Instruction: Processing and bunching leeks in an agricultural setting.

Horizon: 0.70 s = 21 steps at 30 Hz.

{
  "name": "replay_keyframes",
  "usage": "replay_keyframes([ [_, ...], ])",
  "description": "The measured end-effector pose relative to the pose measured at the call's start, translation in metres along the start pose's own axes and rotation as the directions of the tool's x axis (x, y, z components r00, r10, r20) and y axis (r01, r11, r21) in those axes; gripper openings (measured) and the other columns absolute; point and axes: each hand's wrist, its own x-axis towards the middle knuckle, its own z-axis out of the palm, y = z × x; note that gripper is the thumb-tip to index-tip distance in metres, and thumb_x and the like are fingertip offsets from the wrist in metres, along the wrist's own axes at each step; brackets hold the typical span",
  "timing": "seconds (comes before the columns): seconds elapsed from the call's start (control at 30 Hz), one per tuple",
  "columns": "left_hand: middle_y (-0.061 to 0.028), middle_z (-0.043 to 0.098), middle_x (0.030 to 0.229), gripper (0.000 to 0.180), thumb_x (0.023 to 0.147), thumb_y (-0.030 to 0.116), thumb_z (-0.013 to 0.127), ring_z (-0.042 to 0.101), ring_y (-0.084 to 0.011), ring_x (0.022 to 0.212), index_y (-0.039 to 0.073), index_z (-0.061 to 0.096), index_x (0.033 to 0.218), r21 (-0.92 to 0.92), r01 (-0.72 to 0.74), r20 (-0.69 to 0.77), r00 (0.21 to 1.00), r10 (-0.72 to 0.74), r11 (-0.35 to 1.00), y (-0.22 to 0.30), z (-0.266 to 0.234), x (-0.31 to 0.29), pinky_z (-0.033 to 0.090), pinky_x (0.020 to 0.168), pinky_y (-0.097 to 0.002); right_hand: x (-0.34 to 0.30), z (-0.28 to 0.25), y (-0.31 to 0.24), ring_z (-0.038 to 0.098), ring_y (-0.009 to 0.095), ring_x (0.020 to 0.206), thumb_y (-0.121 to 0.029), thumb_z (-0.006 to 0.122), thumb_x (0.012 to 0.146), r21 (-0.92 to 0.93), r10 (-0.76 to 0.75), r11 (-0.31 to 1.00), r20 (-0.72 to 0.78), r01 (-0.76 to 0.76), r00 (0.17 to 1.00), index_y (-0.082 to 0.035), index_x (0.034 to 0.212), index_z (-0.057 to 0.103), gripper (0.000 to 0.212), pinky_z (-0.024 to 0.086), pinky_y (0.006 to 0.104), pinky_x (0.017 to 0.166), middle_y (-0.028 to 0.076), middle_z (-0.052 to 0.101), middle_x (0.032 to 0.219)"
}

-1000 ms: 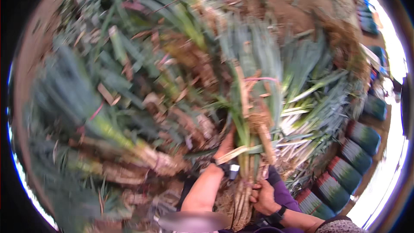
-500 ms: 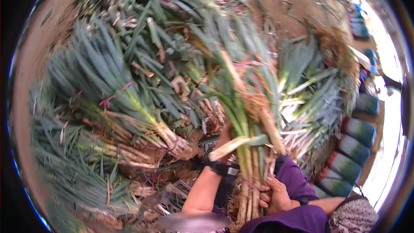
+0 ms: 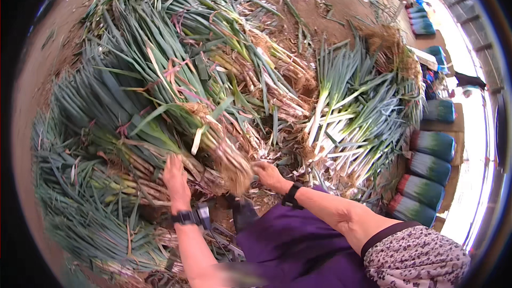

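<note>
Nearest: purple cloth (image 3: 304,240) over the lap, patterned sleeve (image 3: 413,253) on the R arm, dk wristband (image 3: 184,217) on L wrist & blk wristband (image 3: 292,194) on R. Just beyond, L hand (image 3: 177,181) is by the stalks of a lower leek bundle (image 3: 106,101), fingers close tog., pointing away; can't tell if they grip. R hand (image 3: 270,176) is next to the root end of the front leek bundle (image 3: 221,141), fingers bent, tips partly hidden; can't tell if they hold it. Front bundle lies slantwise on the heap betw. the hands, roots twd the person, leaves up-left, w/ pink ties (image 3: 173,69). More leeks (image 3: 90,224) at L. Farther R: pile of pale-stemmed leeks (image 3: 341,133), then blue-green packs (image 3: 428,166) in a row; brown ground (image 3: 346,0) beyond the heap.
</note>
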Motion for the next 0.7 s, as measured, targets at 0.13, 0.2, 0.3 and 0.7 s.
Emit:
replay_keyframes([
  [0.13, 0.0012, 0.060, 0.064, 0.038, 0.092, 0.033, 0.054, 0.051, -0.0090, 0.055, 0.004, 0.065, 0.071, 0.244, 0.225, -0.235, 0.957, -0.167, 0.943, -0.103, -0.046, -0.099, 0.036, 0.049, -0.0258, -0.065, -0.031, -0.012, 0.060, 0.035, 0.086, -0.018, 0.053, 0.082, 0.099, 0.327, 0.921, 0.322, -0.375, 0.888, 0.000, 0.094, 0.062, 0.024, 0.049, 0.0411, 0.077, 0.019, 0.063, 0.093],
  [0.2, -0.0027, 0.061, 0.060, 0.033, 0.089, 0.022, 0.054, 0.056, -0.0110, 0.056, 0.003, 0.065, 0.065, 0.301, 0.170, -0.123, 0.983, -0.138, 0.938, -0.176, -0.038, -0.162, 0.042, 0.052, -0.0277, -0.109, -0.043, 0.014, 0.062, 0.034, 0.082, -0.025, 0.052, 0.085, 0.020, 0.397, 0.904, 0.327, -0.426, 0.858, 0.001, 0.093, 0.063, 0.029, 0.049, 0.0388, 0.075, 0.020, 0.065, 0.087],
  [0.3, -0.0089, 0.067, 0.064, 0.025, 0.082, 0.018, 0.054, 0.062, -0.0155, 0.058, 0.002, 0.070, 0.070, 0.527, 0.151, 0.141, 0.955, -0.262, 0.836, -0.264, -0.012, -0.233, 0.048, 0.058, -0.0286, -0.157, -0.067, 0.035, 0.064, 0.031, 0.077, -0.022, 0.053, 0.085, -0.064, 0.473, 0.879, 0.244, -0.472, 0.847, 0.002, 0.092, 0.064, 0.028, 0.050, 0.0371, 0.072, 0.019, 0.065, 0.083],
  [0.7, -0.0174, 0.066, 0.082, 0.027, 0.082, 0.026, 0.061, 0.064, -0.0308, 0.075, 0.001, 0.067, 0.087, 0.721, -0.206, 0.238, 0.970, 0.043, 0.661, -0.159, -0.029, -0.145, 0.049, 0.071, -0.0365, -0.158, -0.130, 0.051, 0.058, 0.014, 0.060, -0.019, 0.051, 0.087, 0.253, 0.754, 0.614, 0.092, -0.747, 0.651, 0.005, 0.093, 0.062, 0.026, 0.047, 0.0274, 0.053, 0.008, 0.064, 0.074],
])
